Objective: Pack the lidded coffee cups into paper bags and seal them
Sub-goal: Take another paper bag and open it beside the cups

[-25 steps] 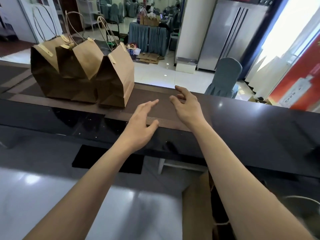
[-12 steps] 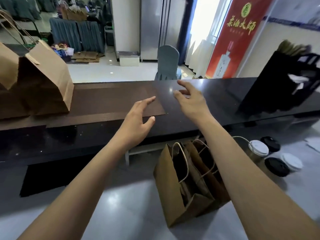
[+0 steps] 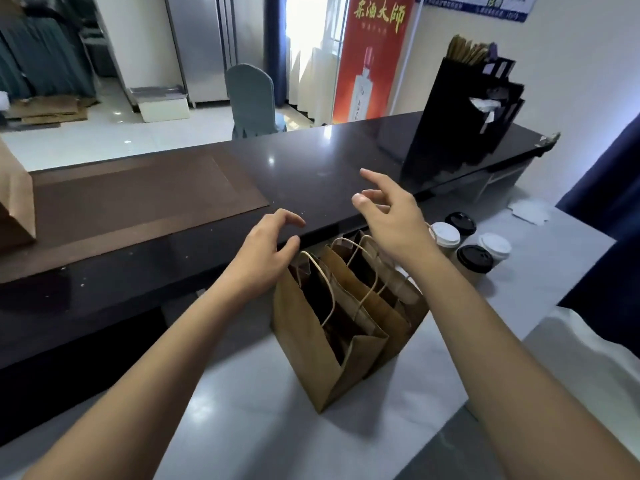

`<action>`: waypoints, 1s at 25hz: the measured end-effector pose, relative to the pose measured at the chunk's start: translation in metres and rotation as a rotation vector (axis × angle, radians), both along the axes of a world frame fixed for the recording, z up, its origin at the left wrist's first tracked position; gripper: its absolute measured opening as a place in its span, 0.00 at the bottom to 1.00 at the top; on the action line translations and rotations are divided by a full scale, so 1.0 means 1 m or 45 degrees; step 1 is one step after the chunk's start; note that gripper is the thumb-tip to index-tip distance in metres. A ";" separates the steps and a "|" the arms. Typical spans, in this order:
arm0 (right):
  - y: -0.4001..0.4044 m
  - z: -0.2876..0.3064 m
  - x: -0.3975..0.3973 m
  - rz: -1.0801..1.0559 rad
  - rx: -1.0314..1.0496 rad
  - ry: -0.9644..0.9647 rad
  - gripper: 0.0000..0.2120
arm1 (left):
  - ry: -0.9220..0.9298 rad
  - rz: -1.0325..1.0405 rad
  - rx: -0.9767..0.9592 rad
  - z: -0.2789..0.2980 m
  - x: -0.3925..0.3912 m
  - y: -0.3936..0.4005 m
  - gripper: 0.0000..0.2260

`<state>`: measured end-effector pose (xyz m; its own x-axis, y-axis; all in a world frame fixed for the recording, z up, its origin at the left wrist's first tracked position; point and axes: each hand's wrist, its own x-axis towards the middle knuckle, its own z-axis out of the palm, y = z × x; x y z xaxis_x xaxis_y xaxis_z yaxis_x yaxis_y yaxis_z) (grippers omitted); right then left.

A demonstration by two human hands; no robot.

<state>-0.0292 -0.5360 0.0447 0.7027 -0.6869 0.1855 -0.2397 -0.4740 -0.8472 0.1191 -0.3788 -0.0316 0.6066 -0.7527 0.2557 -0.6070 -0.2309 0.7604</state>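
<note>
We have turned from the sealed bags to the open paper bags (image 3: 332, 327); left hand (image 3: 266, 254) and right hand (image 3: 391, 220) hover loose-fingered, empty, cups (image 3: 474, 259) unpacked.

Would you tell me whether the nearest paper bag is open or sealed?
Open: the nearest bag stands upright, mouth spread, handles up, dark interior showing.

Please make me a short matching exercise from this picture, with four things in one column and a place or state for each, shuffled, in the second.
Things:
1. open paper bags
2. coffee cups
3. black holder
4. left hand

Places or states:
A. on the dark upper counter, far right
B. on the pale lower counter, centre
C. empty, above the bags' left edge
D. in a cluster right of the bags, lids on

Pairs: 1-B, 2-D, 3-A, 4-C
</note>
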 end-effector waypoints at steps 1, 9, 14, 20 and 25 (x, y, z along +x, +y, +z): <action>0.004 -0.004 -0.009 -0.012 -0.002 0.010 0.22 | 0.019 -0.022 0.011 -0.004 -0.002 -0.002 0.09; 0.030 -0.038 -0.079 -0.220 -0.061 -0.043 0.14 | 0.065 -0.132 0.177 -0.028 -0.005 -0.001 0.09; 0.058 -0.071 -0.107 -0.341 -0.104 0.055 0.02 | 0.016 -0.171 0.265 -0.042 0.000 0.003 0.10; 0.084 -0.101 -0.111 -0.259 -0.060 0.379 0.07 | 0.006 -0.113 0.256 -0.046 -0.002 0.020 0.09; 0.092 -0.107 -0.104 -0.363 -0.125 0.488 0.11 | 0.016 -0.193 0.311 -0.041 -0.008 0.042 0.08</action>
<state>-0.1334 -0.4444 -0.0620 0.5193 -0.8542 0.0238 -0.6575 -0.4172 -0.6274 0.1113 -0.3367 -0.0722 0.4844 -0.8735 0.0491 -0.6396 -0.3153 0.7010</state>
